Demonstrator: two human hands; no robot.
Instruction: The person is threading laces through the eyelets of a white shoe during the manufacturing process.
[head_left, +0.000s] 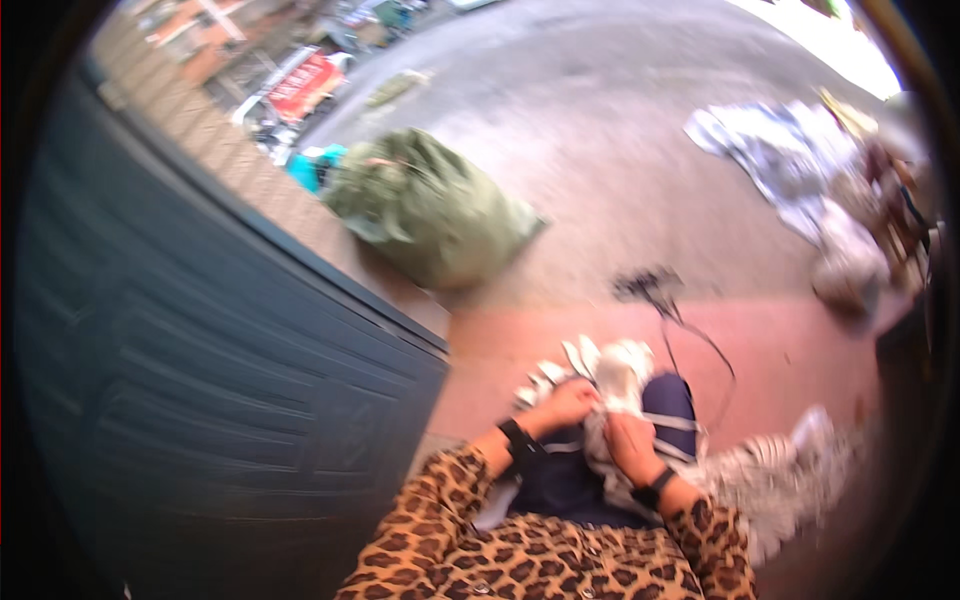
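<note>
Both my hands down at my lap, working on off-white cloth point(620, 372); it lies between my knees, upper end bunched past my fingers, lower part trailing back toward my waist. Left hand point(572, 400): fingers drawn together, pinching the cloth's left edge. Right hand point(631, 445): curled closed on the same cloth, just beside and a bit nearer me; exact finger placement blurred on both. Black wristband on each wrist, leopard-print sleeves point(430, 510), navy trousers point(560, 487), pale band point(668, 422) across my right knee. White finger-like pieces point(545, 378) stick out just beyond my left hand. Heap of off-white fabric point(790, 485) on the floor to my right, near my right forearm. Ahead on reddish floor point(800, 345), a black cable point(733, 372) loops toward a dark tangle point(645, 283), too blurred to name. Bulging green sack point(430, 215) farther off, ahead-left, teal item point(315, 167) behind it. Big dark blue-grey panelled door point(230, 370) fills my left. Far right, whitish-blue cloth point(780, 150) spread on grey floor point(600, 170), pale bundle point(850, 265) just this side of it.
</note>
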